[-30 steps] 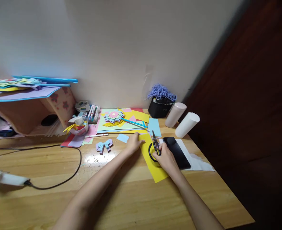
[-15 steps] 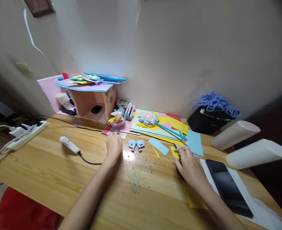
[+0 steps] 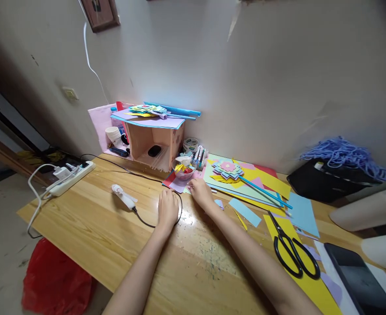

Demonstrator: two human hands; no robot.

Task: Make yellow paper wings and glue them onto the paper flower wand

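Observation:
My left hand [image 3: 168, 208] rests on the wooden table with its fingers curled down; what they may hold is hidden. A black cord [image 3: 181, 206] loops out beside it, from the white glue gun [image 3: 123, 197] lying to its left. My right hand [image 3: 200, 192] reaches across, fingers drawn together at a small pale green paper scrap [image 3: 187, 189]; I cannot tell whether they grip it. Partly hidden by the right forearm is a purple and blue paper bow [image 3: 219, 204]. Black-handled scissors [image 3: 291, 245] lie untouched on yellow paper [image 3: 311, 286].
A layered paper flower [image 3: 228, 170] with a blue stem lies on coloured sheets. Behind my hands stand a small bowl of scraps [image 3: 183, 174], markers [image 3: 199, 155] and an open wooden box [image 3: 176, 144]. A power strip [image 3: 71, 178] is at left, a phone [image 3: 359, 275] at right.
My right hand has left the scissors and moved over beside the left hand, covering part of the bow. The cord now shows looping right of my left hand. The view has turned left.

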